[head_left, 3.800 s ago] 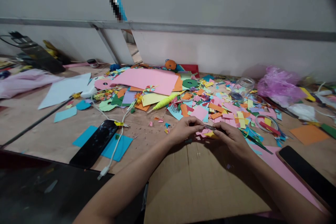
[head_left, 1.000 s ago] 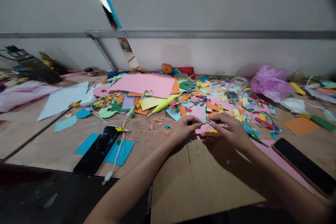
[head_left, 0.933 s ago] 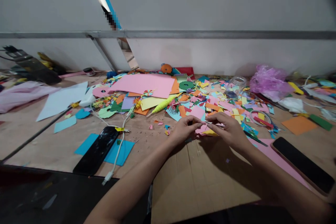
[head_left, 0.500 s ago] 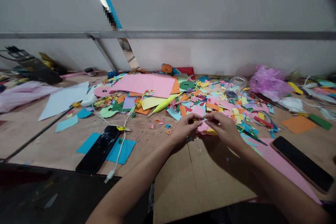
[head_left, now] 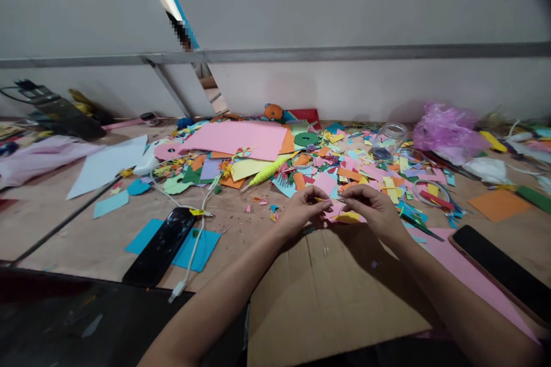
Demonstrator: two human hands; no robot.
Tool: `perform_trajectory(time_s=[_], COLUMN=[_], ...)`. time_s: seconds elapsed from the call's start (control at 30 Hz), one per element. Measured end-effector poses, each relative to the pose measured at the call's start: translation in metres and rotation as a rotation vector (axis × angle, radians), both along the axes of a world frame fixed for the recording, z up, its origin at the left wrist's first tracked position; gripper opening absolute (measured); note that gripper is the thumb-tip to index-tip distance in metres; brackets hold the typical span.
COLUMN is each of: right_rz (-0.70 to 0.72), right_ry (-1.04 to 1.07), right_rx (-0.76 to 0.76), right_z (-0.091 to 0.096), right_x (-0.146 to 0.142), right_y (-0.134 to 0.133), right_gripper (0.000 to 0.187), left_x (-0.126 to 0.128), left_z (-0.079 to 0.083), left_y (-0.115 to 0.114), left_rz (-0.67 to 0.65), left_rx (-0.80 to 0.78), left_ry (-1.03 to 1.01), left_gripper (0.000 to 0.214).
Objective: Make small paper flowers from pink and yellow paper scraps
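Observation:
My left hand [head_left: 306, 209] is closed in a pinch, thumb against fingertips, over the far edge of a brown cardboard sheet [head_left: 318, 298]. What it pinches is too small to make out. Just to its right, my right hand [head_left: 371, 209] is also pinched, its fingertips a short gap away from the left ones. I cannot make out what sits in its fingers either. Pink paper and a yellow paper piece [head_left: 349, 217] show between and below the hands. A heap of cut coloured paper scraps [head_left: 361, 172] lies right behind them.
On the left, a black phone [head_left: 161, 246] rests on blue paper beside a white cable [head_left: 193, 252]. Another phone [head_left: 499, 269] lies at right, near dark scissors [head_left: 424, 228]. Behind stand a glass jar [head_left: 390, 140] and a purple plastic bag [head_left: 445, 132]. A yellow-green pen-like tool [head_left: 269, 171] points left.
My fingertips have moved slightly apart, the right hand shifting a little to the right. More of the pink and yellow paper now shows between them.

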State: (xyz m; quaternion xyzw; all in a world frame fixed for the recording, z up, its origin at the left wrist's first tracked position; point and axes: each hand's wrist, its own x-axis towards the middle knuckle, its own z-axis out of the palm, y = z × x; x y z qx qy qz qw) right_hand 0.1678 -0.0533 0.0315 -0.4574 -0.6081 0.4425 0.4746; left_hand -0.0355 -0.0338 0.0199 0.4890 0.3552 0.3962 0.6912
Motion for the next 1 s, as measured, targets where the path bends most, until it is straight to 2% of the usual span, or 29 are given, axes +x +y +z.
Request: perform_trajectory(time_s=[0.37, 0.53, 1.0], right_rz=[-0.058, -0.053, -0.033], right_ry=[-0.286, -0.317, -0.369], right_rx=[0.14, 0.167, 0.227], right_z=[-0.001, 0.001, 0.007], right_x=[0.0, -0.002, -0.005], right_y=[-0.008, -0.011, -0.013], right_gripper=[0.018, 0.012, 0.01], left_x=[0.001, 0.001, 0.001], left_z=[0.003, 0.003, -0.002], left_y=[-0.002, -0.002, 0.0], left_rz=[0.007, 0.016, 0.007], left_rx=[0.019, 0.027, 0.059], left_ry=[0.033, 0.063, 0.108], left_gripper=[0.044, 0.045, 0.042])
